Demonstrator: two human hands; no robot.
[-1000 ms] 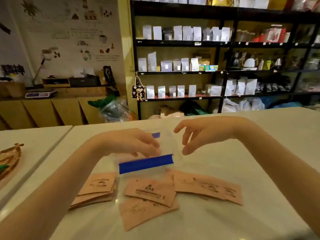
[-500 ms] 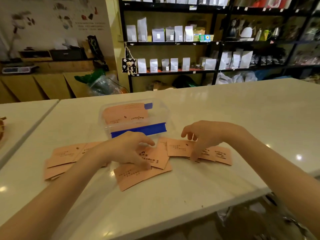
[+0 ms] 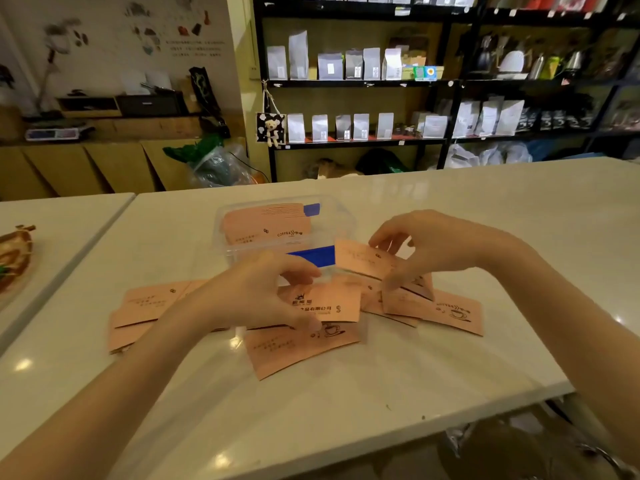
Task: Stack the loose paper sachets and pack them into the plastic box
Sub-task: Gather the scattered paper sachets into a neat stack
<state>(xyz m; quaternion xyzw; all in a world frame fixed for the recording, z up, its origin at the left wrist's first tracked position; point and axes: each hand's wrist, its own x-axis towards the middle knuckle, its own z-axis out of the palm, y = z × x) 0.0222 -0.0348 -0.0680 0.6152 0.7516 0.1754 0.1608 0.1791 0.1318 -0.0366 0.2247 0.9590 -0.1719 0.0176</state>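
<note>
One plastic box (image 3: 343, 223), two hands (image 3: 433, 251)

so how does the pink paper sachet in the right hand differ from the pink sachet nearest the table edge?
The pink paper sachet in the right hand is lifted off the white table and tilted, pinched by the right hand; the pink sachet nearest the table edge lies flat and is only touched at its top by the left hand. The lying one shows a cup print; the held one shows only faint text. Both are the same pink rectangular paper.
</note>
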